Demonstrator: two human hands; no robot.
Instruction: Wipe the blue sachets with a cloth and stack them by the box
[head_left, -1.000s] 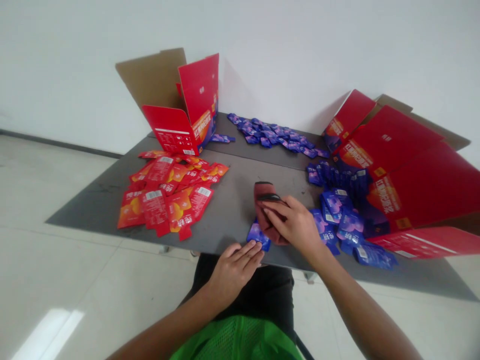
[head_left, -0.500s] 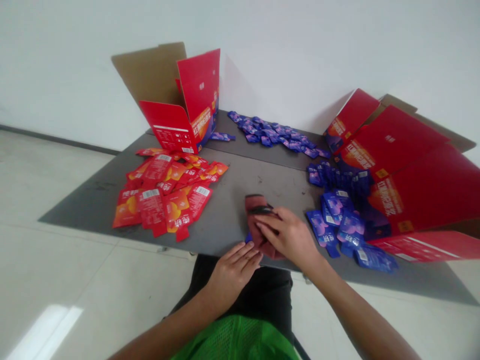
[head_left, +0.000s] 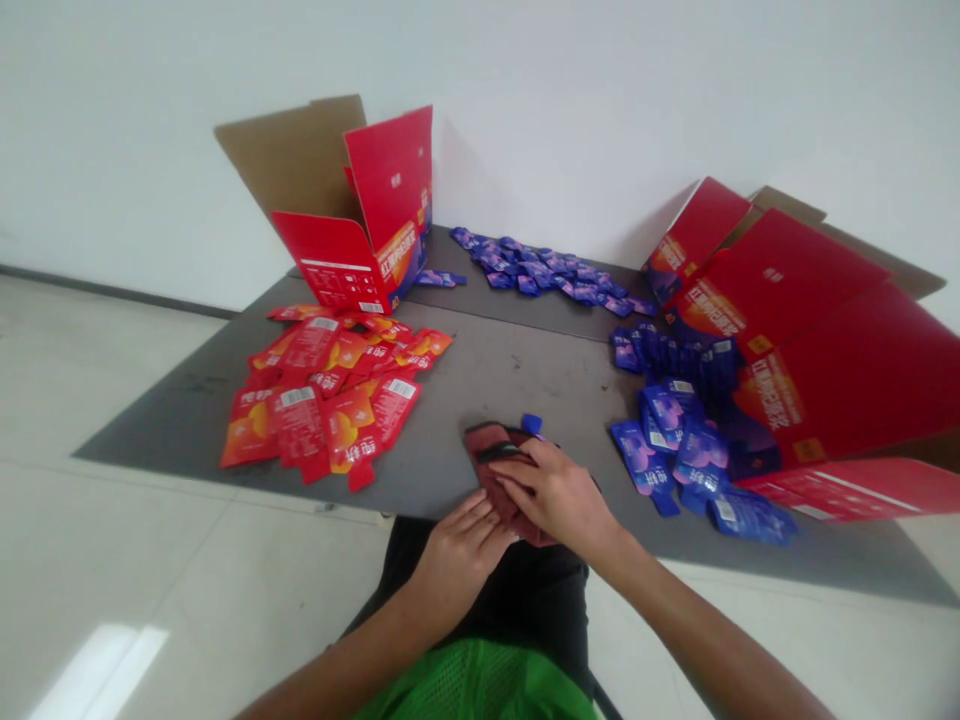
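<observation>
A brownish-red cloth [head_left: 489, 440] with a dark edge is bunched under my right hand [head_left: 559, 500], whose fingers are closed on it against the table near the front edge. From beneath the cloth pokes the blue end of a pouch [head_left: 532, 424]; the rest of it is covered. My left hand [head_left: 466, 545] lies with its fingers stretched out at the table edge, fingertips against the cloth's lower left side. Whether those fingertips press on the pouch is hidden.
Red-orange pouches [head_left: 330, 390] are heaped at the left of the grey table [head_left: 510, 360]. An open red carton [head_left: 337, 255] stands behind them. Blue pouches lie in a row [head_left: 525, 265] along the wall and in a pile [head_left: 675, 430] at right, beside more open red cartons [head_left: 817, 360].
The cloth and my right hand have shifted slightly left and toward me. A blue pouch end now shows beyond the cloth's far side. My left hand stays nearly in place.
</observation>
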